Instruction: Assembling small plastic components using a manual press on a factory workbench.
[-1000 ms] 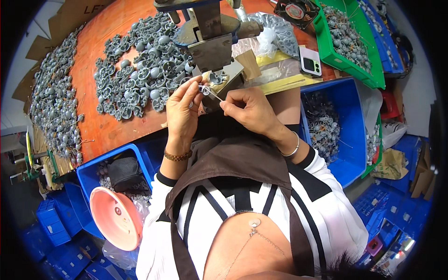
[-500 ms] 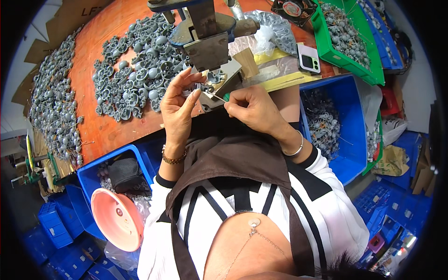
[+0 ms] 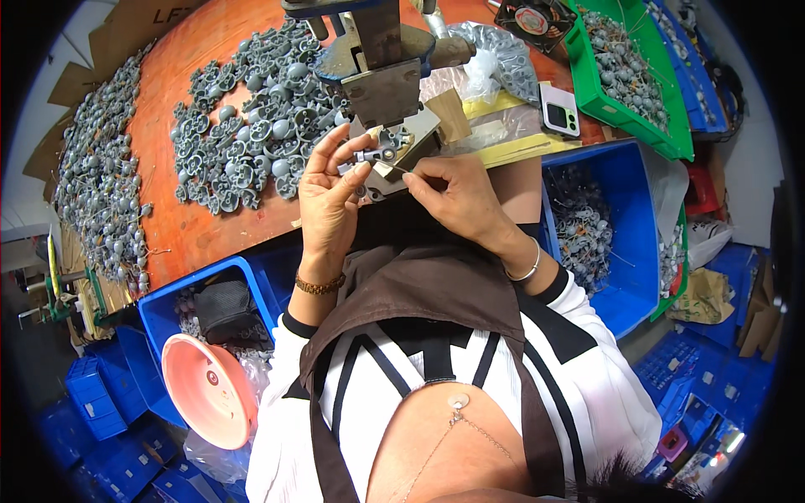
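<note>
My left hand [image 3: 329,201] is raised at the table's front edge, thumb and fingers closed on a small grey plastic part [image 3: 366,157]. Facing it, my right hand [image 3: 457,194] pinches a thin wire-like piece [image 3: 397,168] that runs toward the grey part; whether the two touch is hard to tell. Both hands are just in front of a metal bench press [image 3: 381,90]. Beneath the press head, another grey part [image 3: 388,139] shows on the pale block [image 3: 423,130]. A heap of grey plastic parts [image 3: 251,134] lies left of the press.
Grey parts with wires [image 3: 99,168] line the table's left edge. A green tray [image 3: 587,96], a phone [image 3: 559,111] and a fan [image 3: 532,21] are on the right. Blue bins [image 3: 629,226] flank me, with a pink basin [image 3: 189,381] at lower left.
The grey part in my left hand has turned and now shows more of its side. My right fingertips have shifted slightly up along the wire-like piece. The whole view has moved a little.
</note>
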Tool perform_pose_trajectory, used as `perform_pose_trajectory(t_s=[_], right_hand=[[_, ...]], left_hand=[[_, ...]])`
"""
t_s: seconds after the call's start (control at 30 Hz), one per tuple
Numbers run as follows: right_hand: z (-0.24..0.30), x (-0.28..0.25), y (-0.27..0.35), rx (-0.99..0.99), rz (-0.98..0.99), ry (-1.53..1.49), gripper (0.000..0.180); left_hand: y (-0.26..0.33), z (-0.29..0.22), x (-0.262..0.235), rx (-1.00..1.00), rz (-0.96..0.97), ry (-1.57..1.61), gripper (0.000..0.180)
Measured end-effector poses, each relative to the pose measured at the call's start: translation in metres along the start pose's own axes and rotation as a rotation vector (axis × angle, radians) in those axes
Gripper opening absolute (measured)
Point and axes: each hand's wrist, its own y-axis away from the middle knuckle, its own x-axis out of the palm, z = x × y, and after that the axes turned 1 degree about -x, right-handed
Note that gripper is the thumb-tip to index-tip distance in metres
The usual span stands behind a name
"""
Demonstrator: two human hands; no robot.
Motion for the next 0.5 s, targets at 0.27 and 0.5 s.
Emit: perform_pose_trajectory(t_s=[0.27, 0.5], right_hand=[[-0.003, -0.002, 0.000, 0.089, 0.070, -0.013, 0.020], [-0.009, -0.008, 0.002, 0.165, 0.045, -0.155, 0.021]], left_hand=[[0.001, 0.006, -0.001, -0.037, 0.130, -0.147, 0.053], [0.003, -0.002, -0.009, -0.017, 0.125, -0.393, 0.035]])
